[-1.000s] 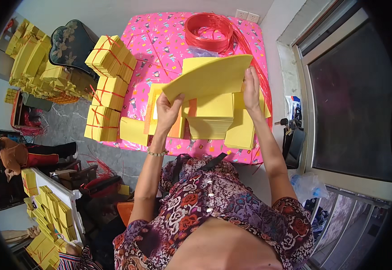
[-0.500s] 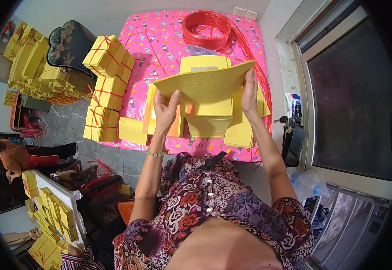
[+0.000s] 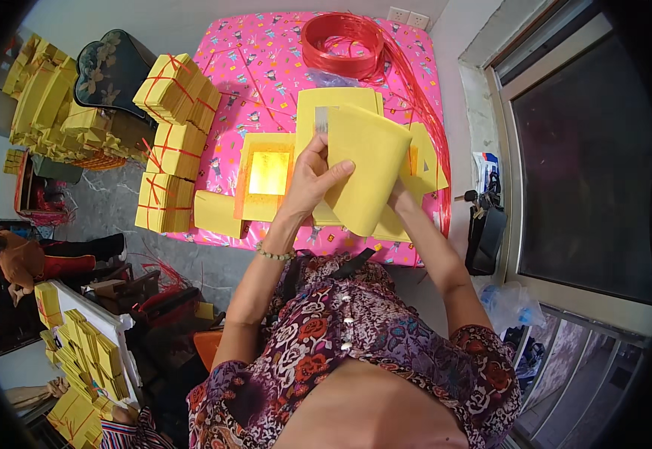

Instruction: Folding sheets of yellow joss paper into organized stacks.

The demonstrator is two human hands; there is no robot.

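A bent sheaf of yellow paper is raised above the pink-covered table, tilted with its lower corner toward me. My left hand grips its left side, thumb across the front and fingers toward the back. My right hand is at the sheaf's right edge, with most of its fingers hidden behind the paper. Left of the sheaf lies a yellow sheet with an orange border and a shiny gold square. More yellow paper lies behind the sheaf, partly covered by it.
Yellow bundles tied with red strips are stacked along the table's left edge. A coil of red plastic strip lies at the back, its strands trailing down the right. More yellow bundles sit at lower left, near another person's striped sleeve.
The paper has swung from a wide, sideways hold to a steep, bent one. My left hand has moved right, and my right hand has dropped behind the paper. The gold square is uncovered.
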